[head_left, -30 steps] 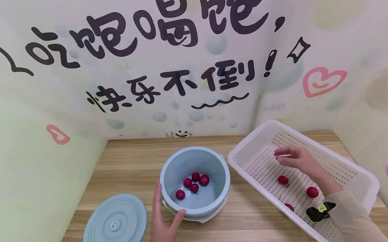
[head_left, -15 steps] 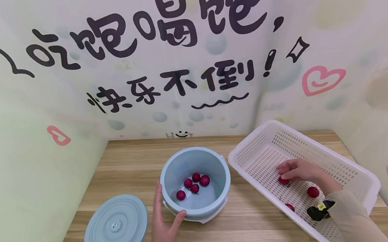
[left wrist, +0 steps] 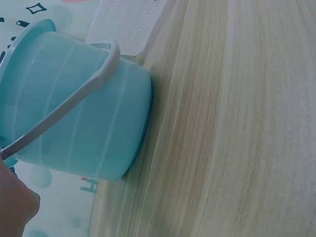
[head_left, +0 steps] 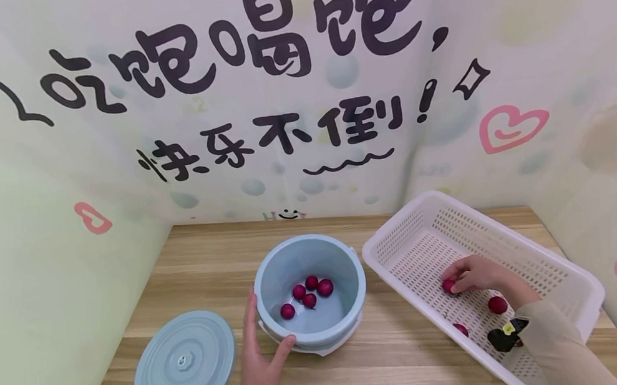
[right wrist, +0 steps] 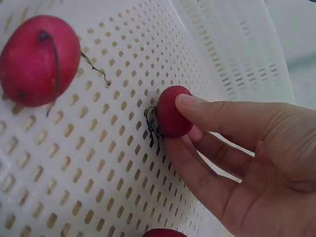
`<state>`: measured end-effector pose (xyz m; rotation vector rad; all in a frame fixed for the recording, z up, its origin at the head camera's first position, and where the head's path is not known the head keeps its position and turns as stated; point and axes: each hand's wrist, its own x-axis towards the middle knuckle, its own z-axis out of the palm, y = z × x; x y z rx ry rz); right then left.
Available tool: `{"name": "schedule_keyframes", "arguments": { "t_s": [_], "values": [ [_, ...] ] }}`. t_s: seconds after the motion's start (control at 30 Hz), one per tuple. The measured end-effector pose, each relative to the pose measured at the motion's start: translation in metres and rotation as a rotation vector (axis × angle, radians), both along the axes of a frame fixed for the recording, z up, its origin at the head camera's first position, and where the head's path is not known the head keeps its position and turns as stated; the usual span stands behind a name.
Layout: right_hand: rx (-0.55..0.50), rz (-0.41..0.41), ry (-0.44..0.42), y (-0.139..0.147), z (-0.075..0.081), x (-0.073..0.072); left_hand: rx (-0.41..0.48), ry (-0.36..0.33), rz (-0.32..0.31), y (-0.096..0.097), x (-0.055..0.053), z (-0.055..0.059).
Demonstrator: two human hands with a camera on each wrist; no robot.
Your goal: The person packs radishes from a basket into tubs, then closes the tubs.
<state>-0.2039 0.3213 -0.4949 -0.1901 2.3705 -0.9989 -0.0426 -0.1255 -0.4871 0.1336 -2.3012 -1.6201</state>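
In the head view my right hand reaches into a white perforated basket. Its thumb and fingers pinch a small red radish, whose thin dark stems sit close to the basket floor. Another radish lies nearer the wrist, and one rests by the near wall. On the left, my left hand touches the side of a light blue bucket, fingers extended along it and thumb at the front rim. Several radishes lie on the bucket's bottom.
A round blue lid lies flat on the wooden table, left of the bucket. The bucket's pale handle hangs down its side. A printed wall hanging closes off the back.
My right hand has lowered from above the basket floor onto a radish, and its fingers have closed around it. The left hand and bucket stay in place.
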Motion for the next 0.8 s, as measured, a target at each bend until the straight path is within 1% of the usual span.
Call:
{"name": "schedule_keyframes", "arguments": {
  "t_s": [0.1,0.27,0.3,0.47,0.67,0.8],
  "values": [
    [0.004,0.005,0.006,-0.001,0.001,0.000,0.004,0.007,-0.001,0.000,0.000,0.000],
    [-0.030,0.026,0.019,-0.004,0.004,0.001,0.003,0.012,0.000,0.000,0.001,0.000],
    [-0.036,0.040,0.031,-0.004,0.004,0.001,0.002,0.009,0.000,0.000,0.001,0.000],
    [-0.053,0.049,0.051,-0.006,0.009,0.001,0.006,0.002,0.001,0.000,0.001,0.000],
    [-0.050,0.073,0.095,-0.010,0.017,0.001,0.007,-0.020,0.005,0.001,0.000,0.001],
    [-0.031,0.068,0.120,-0.014,0.025,0.000,-0.001,-0.045,0.009,0.000,0.000,0.002]
  ]
}}
